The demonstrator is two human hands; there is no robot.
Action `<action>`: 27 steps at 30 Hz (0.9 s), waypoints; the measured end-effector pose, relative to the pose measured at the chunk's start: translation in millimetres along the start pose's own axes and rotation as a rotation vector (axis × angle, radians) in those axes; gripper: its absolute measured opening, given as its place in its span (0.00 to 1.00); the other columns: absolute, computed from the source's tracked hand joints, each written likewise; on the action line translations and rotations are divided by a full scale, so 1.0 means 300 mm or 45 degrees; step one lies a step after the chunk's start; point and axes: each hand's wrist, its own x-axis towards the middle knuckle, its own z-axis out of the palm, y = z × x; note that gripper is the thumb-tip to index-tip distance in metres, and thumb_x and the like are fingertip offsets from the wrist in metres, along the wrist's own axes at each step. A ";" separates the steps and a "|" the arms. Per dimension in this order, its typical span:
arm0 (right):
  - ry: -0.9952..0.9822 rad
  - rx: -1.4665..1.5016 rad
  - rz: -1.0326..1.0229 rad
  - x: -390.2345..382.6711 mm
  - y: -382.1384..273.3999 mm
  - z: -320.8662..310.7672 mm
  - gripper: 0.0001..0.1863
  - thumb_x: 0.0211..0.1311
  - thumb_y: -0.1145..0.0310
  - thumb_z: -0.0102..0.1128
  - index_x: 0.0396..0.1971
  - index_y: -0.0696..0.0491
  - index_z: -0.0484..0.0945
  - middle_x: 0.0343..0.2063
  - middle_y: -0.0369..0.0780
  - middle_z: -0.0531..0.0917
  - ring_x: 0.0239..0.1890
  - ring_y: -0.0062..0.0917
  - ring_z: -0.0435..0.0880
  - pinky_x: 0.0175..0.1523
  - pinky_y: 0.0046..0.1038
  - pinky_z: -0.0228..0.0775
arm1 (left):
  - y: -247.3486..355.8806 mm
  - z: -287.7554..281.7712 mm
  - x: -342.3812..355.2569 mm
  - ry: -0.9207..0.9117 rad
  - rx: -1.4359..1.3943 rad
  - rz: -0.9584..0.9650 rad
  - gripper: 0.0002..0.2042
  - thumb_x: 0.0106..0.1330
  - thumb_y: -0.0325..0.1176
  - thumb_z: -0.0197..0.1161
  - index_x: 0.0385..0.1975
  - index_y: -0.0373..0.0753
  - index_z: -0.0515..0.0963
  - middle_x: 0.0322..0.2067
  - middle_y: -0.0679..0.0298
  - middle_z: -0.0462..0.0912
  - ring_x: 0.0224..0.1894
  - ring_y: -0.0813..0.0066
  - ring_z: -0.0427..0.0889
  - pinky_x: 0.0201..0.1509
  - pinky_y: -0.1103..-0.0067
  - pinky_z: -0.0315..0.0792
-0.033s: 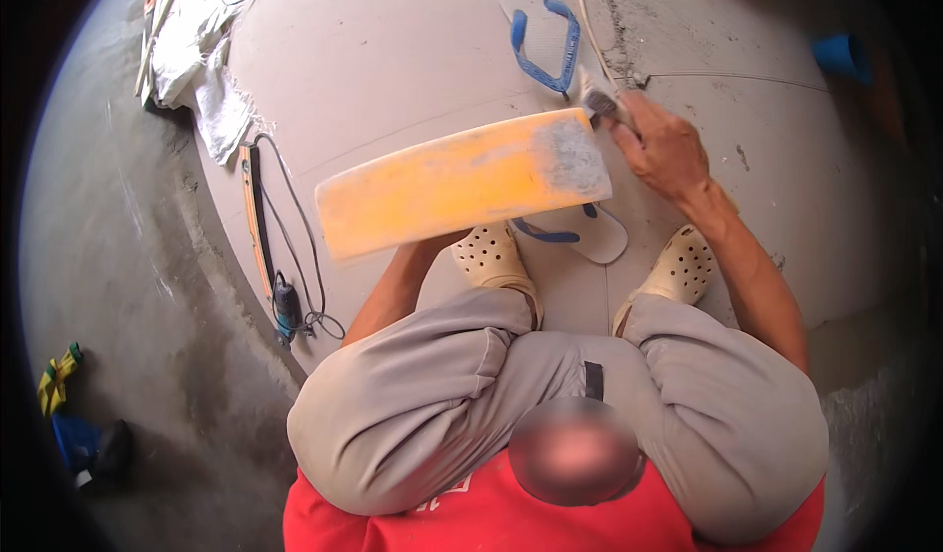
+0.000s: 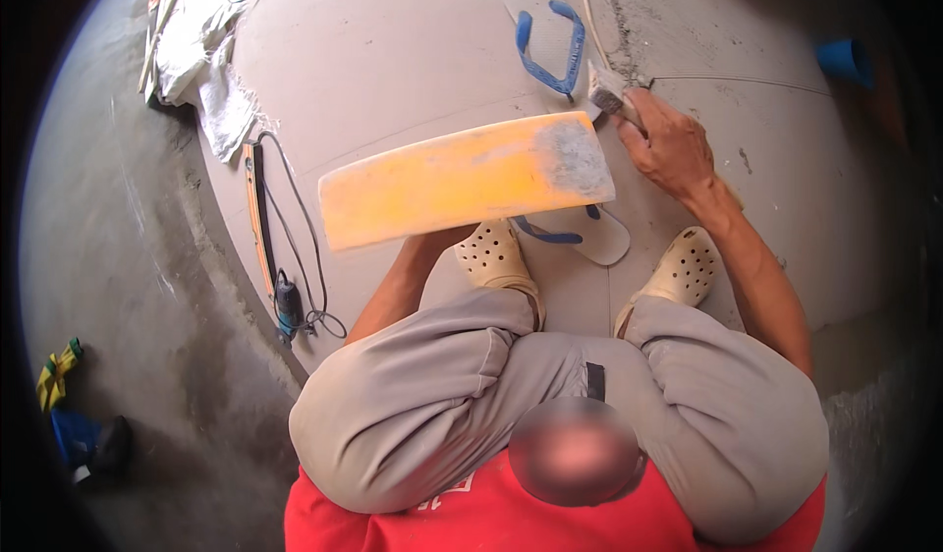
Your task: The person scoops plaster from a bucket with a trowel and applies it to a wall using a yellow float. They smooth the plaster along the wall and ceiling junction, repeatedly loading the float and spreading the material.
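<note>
A long orange plastering float (image 2: 442,184), with a grey worn patch at its right end, is held up above the floor, its flat face toward me. My left hand (image 2: 454,237) is behind it, gripping from below; its fingers are hidden by the float. My right hand (image 2: 670,147) is closed around the handle of a paintbrush (image 2: 607,90) with pale, dusty bristles. The brush is just beyond the float's far right corner; whether they touch I cannot tell.
A white flip-flop with blue straps (image 2: 548,46) lies beyond the float, its pair (image 2: 594,236) partly under it. At left are a corded power tool (image 2: 287,306), an orange level (image 2: 257,208) and a white cloth (image 2: 218,110). A blue container (image 2: 845,61) stands far right.
The paintbrush and my right hand have shifted slightly to the right. The float has barely moved.
</note>
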 end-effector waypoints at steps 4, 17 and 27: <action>0.068 -0.190 -0.228 0.086 0.143 0.025 0.21 0.62 0.67 0.63 0.54 0.57 0.77 0.40 0.46 0.81 0.40 0.40 0.83 0.45 0.40 0.77 | 0.038 0.009 0.035 0.010 -0.051 -0.090 0.14 0.72 0.31 0.63 0.54 0.36 0.79 0.50 0.56 0.84 0.52 0.65 0.81 0.57 0.69 0.75; 0.463 -0.076 -0.448 0.092 0.158 0.085 0.15 0.66 0.64 0.57 0.46 0.56 0.82 0.43 0.45 0.83 0.46 0.39 0.78 0.54 0.42 0.69 | -0.185 -0.018 0.053 -0.037 0.163 0.025 0.19 0.76 0.39 0.56 0.59 0.33 0.76 0.56 0.45 0.81 0.61 0.52 0.77 0.66 0.61 0.68; -1.028 2.372 -0.321 -0.032 -0.107 0.309 0.32 0.77 0.42 0.45 0.71 0.47 0.68 0.71 0.35 0.69 0.68 0.24 0.71 0.72 0.35 0.63 | -0.108 -0.269 0.236 -0.267 0.147 -0.039 0.22 0.77 0.40 0.55 0.63 0.31 0.73 0.61 0.47 0.77 0.64 0.53 0.74 0.69 0.62 0.66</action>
